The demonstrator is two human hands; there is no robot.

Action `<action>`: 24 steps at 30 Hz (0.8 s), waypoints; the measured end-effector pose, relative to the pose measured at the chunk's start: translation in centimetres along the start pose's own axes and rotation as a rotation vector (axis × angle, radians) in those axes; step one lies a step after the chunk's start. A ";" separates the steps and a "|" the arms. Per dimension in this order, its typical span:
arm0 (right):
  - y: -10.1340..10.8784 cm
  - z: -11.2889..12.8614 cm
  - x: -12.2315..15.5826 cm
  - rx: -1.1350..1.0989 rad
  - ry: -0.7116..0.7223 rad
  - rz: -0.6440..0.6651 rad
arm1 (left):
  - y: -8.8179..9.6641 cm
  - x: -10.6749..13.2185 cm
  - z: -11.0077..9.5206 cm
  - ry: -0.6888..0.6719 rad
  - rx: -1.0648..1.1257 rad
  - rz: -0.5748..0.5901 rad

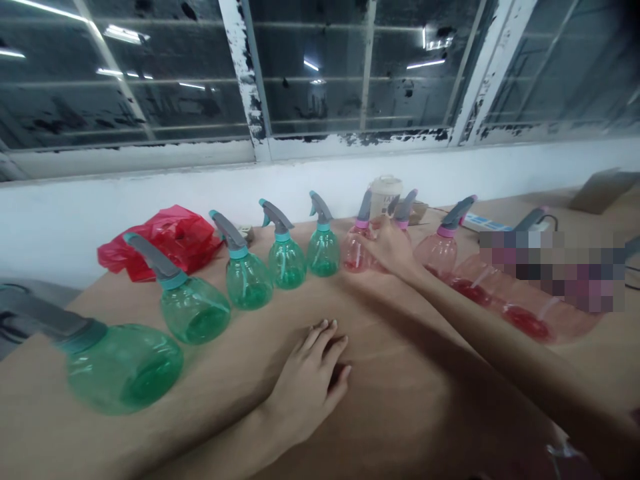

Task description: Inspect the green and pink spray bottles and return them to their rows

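My left hand [315, 373] lies on the tabletop with its fingers spread, holding nothing. Stretched out to the far side, my right hand [393, 247] is closed around the side of the leftmost pink spray bottle [354, 257], which stands upright with red liquid in its bottom. My hand partly covers a second pink spray bottle [406, 212] just behind it. Another pink spray bottle [437, 250] stands to the right, near my forearm. Left of the pink ones, a row of several green spray bottles with grey and teal heads includes the nearest to my right hand, a green spray bottle [324, 250].
A crumpled red plastic bag [170, 237] lies behind the green bottles. A pale cup [386, 193] stands at the back, with a white power strip [485, 223] and a cardboard box [603, 190] farther right. The wooden table [240, 373] meets a white wall below windows.
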State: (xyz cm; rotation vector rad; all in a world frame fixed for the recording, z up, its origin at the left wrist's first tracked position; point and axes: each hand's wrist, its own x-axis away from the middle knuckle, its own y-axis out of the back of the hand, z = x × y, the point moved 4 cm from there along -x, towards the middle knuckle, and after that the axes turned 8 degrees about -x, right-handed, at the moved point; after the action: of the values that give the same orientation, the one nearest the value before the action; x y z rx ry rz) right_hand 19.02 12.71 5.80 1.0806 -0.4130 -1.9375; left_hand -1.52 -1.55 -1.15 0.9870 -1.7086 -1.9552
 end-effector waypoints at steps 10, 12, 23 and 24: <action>-0.9 -0.1 0.7 0.112 -0.006 0.131 | -0.1 0.1 0.4 0.018 0.067 -0.020; -0.4 0.0 1.6 0.113 0.032 0.127 | 0.0 0.2 0.5 0.049 0.120 -0.028; 2.8 4.3 10.8 -0.014 0.204 0.303 | 3.0 -0.9 3.6 0.414 0.639 -0.264; 2.7 4.9 11.7 -0.025 0.221 0.335 | 3.8 -1.3 3.5 0.405 0.667 -0.285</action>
State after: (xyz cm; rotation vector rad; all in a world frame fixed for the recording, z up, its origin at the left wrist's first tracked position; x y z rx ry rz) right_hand 13.40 1.16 4.12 1.1169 -0.4165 -1.5093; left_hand -3.73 1.04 2.91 1.7948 -2.0809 -1.1804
